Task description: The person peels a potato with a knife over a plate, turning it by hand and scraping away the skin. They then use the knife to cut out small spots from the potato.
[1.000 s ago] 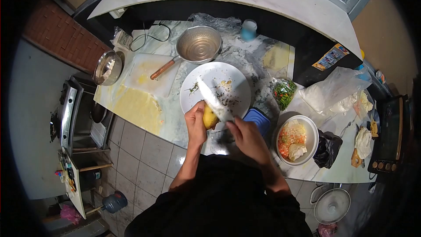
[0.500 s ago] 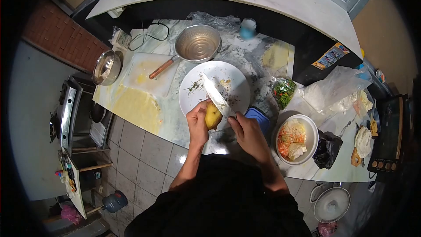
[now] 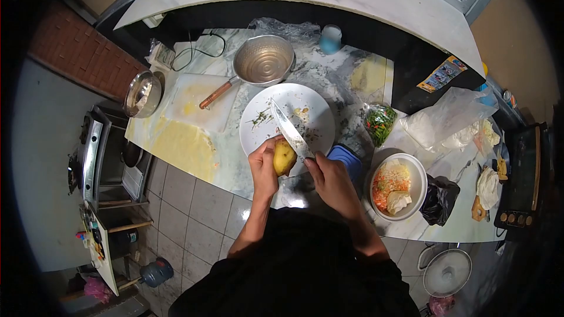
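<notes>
My left hand is wrapped round a yellow potato-like piece near the front edge of a white plate. My right hand grips the handle of a wide knife, whose blade points up and to the left over the plate, just above the yellow piece. Whether the blade touches it I cannot tell. Green and brown scraps lie scattered on the plate. A blue container sits beside my right hand, partly hidden by it.
Behind the plate stands a metal pan, its wooden handle over a cutting board. To the right are bagged chillies, a bowl of shredded food and a black bag. A metal bowl stands far left.
The yellow piece has turned slightly in my left hand. The knife and both hands have barely shifted.
</notes>
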A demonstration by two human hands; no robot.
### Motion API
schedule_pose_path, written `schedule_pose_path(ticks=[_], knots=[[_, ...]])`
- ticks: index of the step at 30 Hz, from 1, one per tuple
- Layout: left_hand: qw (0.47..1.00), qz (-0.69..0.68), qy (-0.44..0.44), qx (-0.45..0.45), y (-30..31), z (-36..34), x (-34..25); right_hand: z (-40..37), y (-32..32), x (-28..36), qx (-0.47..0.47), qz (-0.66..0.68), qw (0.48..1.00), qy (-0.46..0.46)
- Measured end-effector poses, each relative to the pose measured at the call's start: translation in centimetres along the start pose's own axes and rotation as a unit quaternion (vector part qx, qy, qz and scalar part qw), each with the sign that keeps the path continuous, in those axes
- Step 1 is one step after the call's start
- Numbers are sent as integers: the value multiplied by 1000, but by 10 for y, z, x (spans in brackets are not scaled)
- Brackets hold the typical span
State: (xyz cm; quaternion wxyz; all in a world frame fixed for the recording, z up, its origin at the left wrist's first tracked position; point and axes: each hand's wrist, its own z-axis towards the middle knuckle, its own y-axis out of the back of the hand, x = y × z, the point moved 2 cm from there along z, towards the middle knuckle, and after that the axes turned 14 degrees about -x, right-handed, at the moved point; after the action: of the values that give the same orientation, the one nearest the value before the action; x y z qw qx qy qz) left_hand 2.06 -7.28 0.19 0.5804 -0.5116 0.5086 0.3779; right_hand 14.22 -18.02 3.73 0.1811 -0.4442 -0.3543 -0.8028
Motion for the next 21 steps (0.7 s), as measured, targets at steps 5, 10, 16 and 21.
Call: schedule_pose_path(ticks=[5, 10, 16, 21], knots=[[1000, -2, -6, -5, -5, 0, -3, 1, 0, -2, 5, 11, 1000, -13], [1000, -5, 17, -5, -3, 0, -1, -2, -1, 0, 8, 17, 1000, -14], [999, 44, 17, -4, 0, 3, 3, -4, -2, -1, 29, 30, 999, -13], [1000, 19, 11, -10, -2, 2, 1, -7, -3, 0, 26, 31, 999, -35]])
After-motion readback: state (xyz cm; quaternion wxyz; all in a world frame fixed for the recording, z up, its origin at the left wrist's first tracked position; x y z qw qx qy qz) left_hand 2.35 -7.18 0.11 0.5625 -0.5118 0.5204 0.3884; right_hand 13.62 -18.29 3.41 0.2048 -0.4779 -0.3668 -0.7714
